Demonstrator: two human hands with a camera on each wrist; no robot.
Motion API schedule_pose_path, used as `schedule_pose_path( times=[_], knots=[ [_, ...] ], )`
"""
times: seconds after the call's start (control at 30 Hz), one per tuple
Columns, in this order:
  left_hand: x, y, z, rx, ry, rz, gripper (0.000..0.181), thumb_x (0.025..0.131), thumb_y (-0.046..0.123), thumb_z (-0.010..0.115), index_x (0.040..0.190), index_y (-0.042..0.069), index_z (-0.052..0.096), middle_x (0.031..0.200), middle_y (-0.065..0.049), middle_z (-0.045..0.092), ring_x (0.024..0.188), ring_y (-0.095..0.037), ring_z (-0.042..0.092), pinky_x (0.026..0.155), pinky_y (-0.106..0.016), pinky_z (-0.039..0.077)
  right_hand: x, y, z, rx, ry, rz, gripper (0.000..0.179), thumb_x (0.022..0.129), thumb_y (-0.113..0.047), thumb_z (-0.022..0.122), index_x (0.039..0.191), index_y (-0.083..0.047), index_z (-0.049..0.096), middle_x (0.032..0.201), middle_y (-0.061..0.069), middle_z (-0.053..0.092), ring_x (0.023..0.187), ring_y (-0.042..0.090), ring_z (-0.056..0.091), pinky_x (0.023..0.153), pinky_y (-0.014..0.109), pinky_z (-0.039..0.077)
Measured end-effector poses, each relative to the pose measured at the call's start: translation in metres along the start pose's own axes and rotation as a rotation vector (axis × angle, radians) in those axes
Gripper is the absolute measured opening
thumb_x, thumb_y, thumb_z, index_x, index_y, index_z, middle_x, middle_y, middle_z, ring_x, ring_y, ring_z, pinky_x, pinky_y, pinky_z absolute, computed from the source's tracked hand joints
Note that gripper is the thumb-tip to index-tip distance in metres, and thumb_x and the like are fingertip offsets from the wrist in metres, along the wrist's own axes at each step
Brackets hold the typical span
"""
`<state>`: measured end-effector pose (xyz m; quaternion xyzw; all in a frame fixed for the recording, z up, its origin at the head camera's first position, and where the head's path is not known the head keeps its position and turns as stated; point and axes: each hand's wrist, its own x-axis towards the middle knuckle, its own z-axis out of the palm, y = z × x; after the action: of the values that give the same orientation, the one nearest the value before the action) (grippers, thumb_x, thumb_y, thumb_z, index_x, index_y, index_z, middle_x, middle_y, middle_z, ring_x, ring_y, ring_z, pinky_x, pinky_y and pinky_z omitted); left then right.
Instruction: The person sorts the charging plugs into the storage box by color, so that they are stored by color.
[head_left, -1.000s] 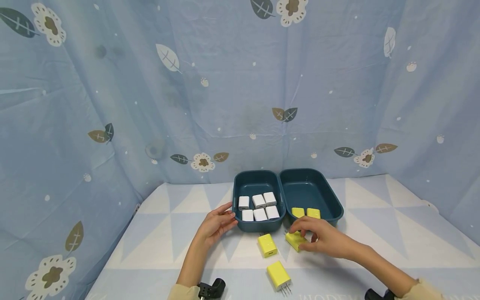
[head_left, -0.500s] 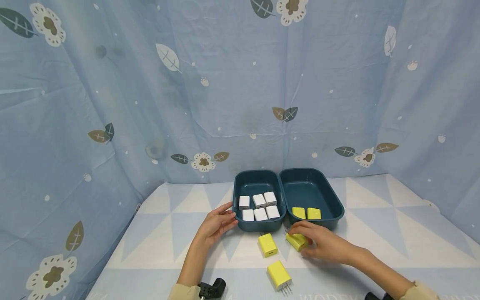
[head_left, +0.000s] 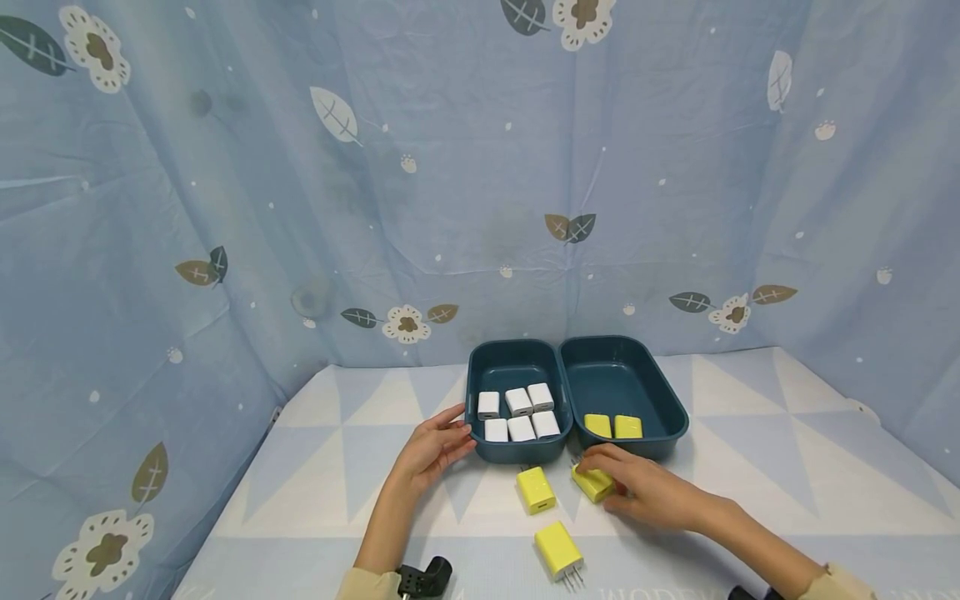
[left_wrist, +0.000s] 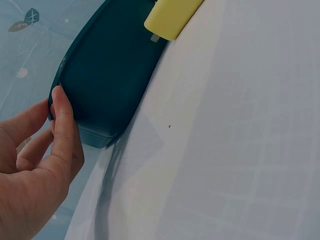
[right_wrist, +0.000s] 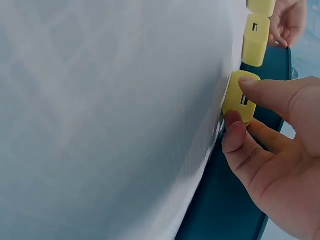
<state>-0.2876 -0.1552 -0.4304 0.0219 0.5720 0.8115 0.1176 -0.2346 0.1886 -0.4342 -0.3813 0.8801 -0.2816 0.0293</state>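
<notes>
My left hand [head_left: 435, 454] holds the near left rim of the left dark teal bin [head_left: 517, 453], pinching it between thumb and fingers in the left wrist view. Several white charger plugs [head_left: 517, 403] lie inside that bin. At the front of the right teal bin [head_left: 660, 443], my right hand [head_left: 648, 492] pinches a yellow charger plug [right_wrist: 232, 95] low over the cloth. The right wrist view shows its USB slot facing my palm and the thumb on one edge. Two yellow plugs [head_left: 627, 427] sit inside the right bin, along its near wall.
Another yellow plug [head_left: 536, 490] lies on the cloth before the left bin. Nearer to me is a further yellow plug [head_left: 558, 550], prongs pointing towards me. The bins stand side by side on a patterned tablecloth [head_left: 390, 400], with a blue curtain [head_left: 480, 167] behind.
My right hand has shifted slightly down and to the right, its fingers lower on the yellow plug, which has barely moved. The left hand stays on the bin rim.
</notes>
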Motion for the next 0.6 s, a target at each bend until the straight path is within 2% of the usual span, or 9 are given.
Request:
schedule_pose_path(
  times=[0.17, 0.33, 0.6],
  knots=[
    [-0.0001, -0.0008, -0.0009, -0.002, 0.002, 0.002, 0.054, 0.095, -0.01, 0.054, 0.147, -0.009, 0.038, 0.103, -0.013, 0.048, 0.082, -0.015, 0.065, 0.081, -0.027, 0.058, -0.0007, 0.0009, 0.0018, 0.028, 0.028, -0.062, 0.034, 0.09, -0.007, 0.072, 0.119, -0.02, 0.061, 0.126, -0.001, 0.052, 0.082, 0.004, 0.053, 0.069, 0.021, 0.052],
    [0.0003, -0.0016, -0.0013, 0.003, 0.008, 0.001, 0.054, 0.095, -0.01, 0.054, 0.147, -0.008, 0.039, 0.103, -0.013, 0.049, 0.083, -0.015, 0.065, 0.081, -0.028, 0.058, -0.0012, 0.0005, 0.0024, 0.045, 0.048, -0.096, 0.031, 0.089, -0.01, 0.073, 0.117, -0.02, 0.064, 0.12, -0.001, 0.053, 0.078, 0.002, 0.052, 0.068, 0.02, 0.052],
    [0.0006, -0.0016, -0.0013, -0.008, 0.014, -0.007, 0.054, 0.095, -0.01, 0.054, 0.147, -0.007, 0.039, 0.105, -0.014, 0.049, 0.085, -0.016, 0.065, 0.081, -0.028, 0.058, -0.0046, -0.0028, 0.0011, 0.089, 0.04, -0.069, 0.031, 0.088, -0.011, 0.075, 0.116, -0.021, 0.065, 0.117, -0.002, 0.053, 0.076, 0.003, 0.053, 0.065, 0.021, 0.051]
  ],
)
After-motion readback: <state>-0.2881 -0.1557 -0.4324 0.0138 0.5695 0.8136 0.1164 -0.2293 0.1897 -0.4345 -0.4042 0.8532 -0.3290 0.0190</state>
